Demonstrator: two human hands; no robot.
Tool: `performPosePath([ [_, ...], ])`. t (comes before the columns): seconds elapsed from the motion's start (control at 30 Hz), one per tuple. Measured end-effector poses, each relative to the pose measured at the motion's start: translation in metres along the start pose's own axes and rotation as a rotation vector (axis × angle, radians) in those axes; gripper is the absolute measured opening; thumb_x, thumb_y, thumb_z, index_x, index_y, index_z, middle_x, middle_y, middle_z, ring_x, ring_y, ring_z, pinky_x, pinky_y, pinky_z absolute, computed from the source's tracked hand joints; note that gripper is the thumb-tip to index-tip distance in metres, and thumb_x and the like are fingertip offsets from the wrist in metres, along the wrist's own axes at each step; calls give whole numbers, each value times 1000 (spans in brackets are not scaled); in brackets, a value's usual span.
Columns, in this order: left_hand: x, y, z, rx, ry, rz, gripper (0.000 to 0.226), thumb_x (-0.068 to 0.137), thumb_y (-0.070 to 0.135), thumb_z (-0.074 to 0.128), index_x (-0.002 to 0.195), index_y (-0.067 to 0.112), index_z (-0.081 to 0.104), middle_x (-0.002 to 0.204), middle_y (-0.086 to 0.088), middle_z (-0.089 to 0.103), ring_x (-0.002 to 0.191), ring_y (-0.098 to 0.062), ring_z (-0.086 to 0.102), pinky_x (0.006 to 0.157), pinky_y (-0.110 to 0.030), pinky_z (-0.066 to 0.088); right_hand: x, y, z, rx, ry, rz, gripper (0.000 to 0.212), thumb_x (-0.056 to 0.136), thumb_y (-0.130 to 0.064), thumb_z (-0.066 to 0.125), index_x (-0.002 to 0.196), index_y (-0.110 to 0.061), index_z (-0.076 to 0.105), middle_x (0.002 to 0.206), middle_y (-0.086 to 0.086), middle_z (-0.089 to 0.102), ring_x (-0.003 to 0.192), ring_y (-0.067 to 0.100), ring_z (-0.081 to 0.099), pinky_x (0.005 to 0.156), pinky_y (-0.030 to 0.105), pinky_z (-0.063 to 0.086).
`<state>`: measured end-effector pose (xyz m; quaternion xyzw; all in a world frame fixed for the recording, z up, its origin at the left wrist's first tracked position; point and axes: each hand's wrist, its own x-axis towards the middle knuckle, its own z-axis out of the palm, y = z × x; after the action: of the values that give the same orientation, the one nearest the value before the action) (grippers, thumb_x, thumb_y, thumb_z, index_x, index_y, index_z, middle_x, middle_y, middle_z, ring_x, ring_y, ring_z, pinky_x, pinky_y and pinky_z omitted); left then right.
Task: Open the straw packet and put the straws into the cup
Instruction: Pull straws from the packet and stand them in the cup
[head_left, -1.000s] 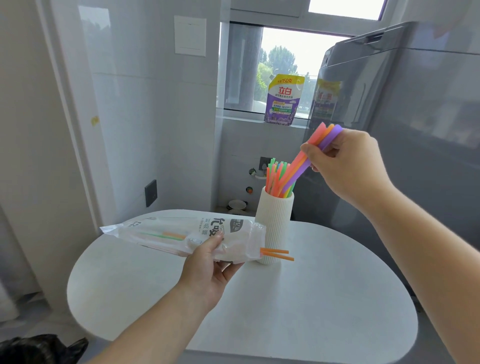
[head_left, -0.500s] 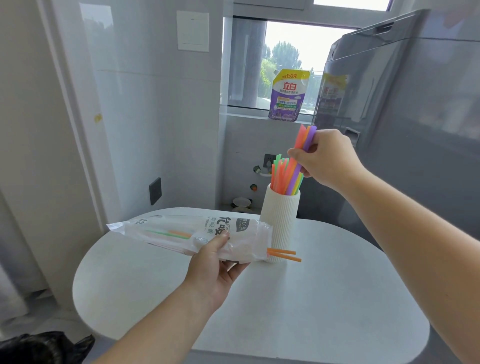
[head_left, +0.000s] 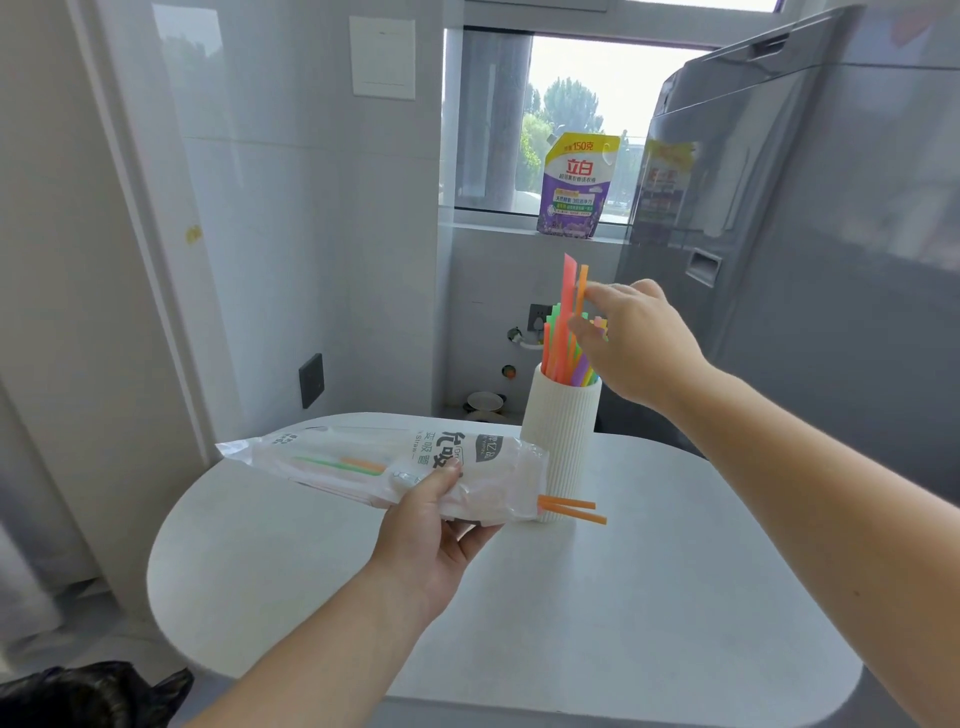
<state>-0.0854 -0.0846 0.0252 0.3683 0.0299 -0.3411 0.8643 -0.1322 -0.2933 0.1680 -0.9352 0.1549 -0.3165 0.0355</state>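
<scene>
- One straw packet (head_left: 363, 457) is recorded: clear printed film, held off the table (head_left: 675, 597), in front of the cup (head_left: 561, 452) and to its left.
- The packet's long axis is set close to level, running from upper left to lower right. The closed end lies far left; the open end is pointed right, at the foot of the cup. Contact between packet and cup cannot be told.
- Two orange straws (head_left: 571, 510) are seen projecting from the open end, side by side, pointed right and slightly down, across the front of the cup's base.
- Through the film one green straw (head_left: 317, 460) and one more orange length are made out. Any others are too faint to be counted.
- Left hand (head_left: 431, 540): the packet is gripped from beneath near its middle, with the thumb pressed on top and the fingers curled under.
- One cup is noted: white, ribbed, upright on the table toward the far edge.
- Straws in the cup (head_left: 556, 348): a mixed bunch of pink-red, orange, green, purple and yellow. No exact count can be had, part being hidden by the right hand (head_left: 639, 343). They are stood near upright, tips up, a little fanned.
- Two of them, one pink-red straw (head_left: 569, 291) and one tall orange straw (head_left: 583, 280), are stood well above the rest.
- Right hand: placed just beside the bunch, above the cup's rim, fingers loosely bent, forefinger and thumb at the tall orange straw. Whether that straw is pinched or merely touched cannot be told.
- Further out: one detergent pouch (head_left: 576, 187) on the window sill, one grey appliance (head_left: 831, 208) at right, one black bag (head_left: 78, 691) at lower left.
</scene>
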Motion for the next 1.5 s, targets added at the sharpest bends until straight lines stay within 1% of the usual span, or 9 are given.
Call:
performPosePath([
  [0.1, -1, 0, 1, 7, -5, -1, 31, 97, 12, 67, 127, 10, 66, 101, -12, 81, 78, -24, 80, 58, -36, 64, -4, -1, 0, 61, -41, -23, 63, 103, -40, 43, 159, -32, 15, 150, 0, 51, 138, 30, 37, 102, 50, 42],
  [0.3, -4, 1, 2, 24, -27, -10, 32, 98, 14, 65, 129, 9, 66, 112, -14, 79, 97, -29, 75, 62, -37, 65, -11, -3, 1, 158, 70, -27, 82, 100, -36, 55, 157, -39, -4, 149, -1, 54, 130, 27, 50, 96, 49, 49],
  [0.5, -7, 2, 4, 26, -30, -6, 33, 98, 14, 65, 131, 9, 66, 117, -15, 78, 103, -32, 74, 60, -36, 65, -10, 0, 2, 53, 80, -65, 49, 102, -33, 50, 150, -30, 40, 124, 4, 69, 120, 28, 56, 85, 47, 54],
  [0.6, -7, 1, 4, 26, -34, -6, 36, 98, 14, 65, 134, 8, 64, 120, -16, 77, 106, -33, 74, 61, -37, 65, -14, 0, 5, 11, 6, -54, 41, 101, -33, 53, 141, -23, 55, 132, 2, 67, 124, 29, 53, 91, 49, 51],
  [0.93, -8, 2, 3, 30, -46, 7, 33, 99, 13, 64, 132, 10, 65, 109, -13, 79, 94, -29, 75, 60, -37, 65, -3, -4, -2, 107, 30, -2, 71, 99, -39, 52, 158, -29, 15, 166, -5, 24, 150, 26, 26, 112, 48, 36],
  [1.03, -8, 2, 2, 31, -48, 11, 31, 99, 13, 64, 130, 11, 66, 106, -12, 80, 92, -28, 75, 61, -37, 65, 6, -8, -5, 87, -41, -13, 66, 100, -35, 51, 158, -24, 21, 166, -5, 27, 150, 26, 25, 113, 48, 34],
  [1.2, -8, 4, 0, 32, -53, 16, 26, 99, 13, 64, 124, 13, 68, 102, -9, 81, 86, -25, 78, 60, -37, 65, -1, -8, -3, -26, -109, -18, 37, 102, -36, 49, 130, -16, 63, 143, 1, 59, 135, 29, 43, 103, 49, 43],
  [1.37, -10, 6, -1, 29, -49, 24, 26, 98, 13, 65, 123, 15, 68, 97, -8, 82, 77, -22, 79, 58, -36, 64, -13, -9, -9, 88, -73, 42, 55, 100, -37, 54, 151, -23, 38, 155, 2, 44, 144, 29, 32, 110, 49, 37],
  [1.5, -11, 6, 0, 24, -55, 27, 27, 98, 13, 65, 124, 15, 68, 98, -8, 82, 77, -21, 79, 57, -35, 64, -33, -20, -18, 185, 67, 65, 48, 99, -32, 55, 145, -21, 45, 146, 4, 51, 136, 27, 41, 106, 46, 41],
])
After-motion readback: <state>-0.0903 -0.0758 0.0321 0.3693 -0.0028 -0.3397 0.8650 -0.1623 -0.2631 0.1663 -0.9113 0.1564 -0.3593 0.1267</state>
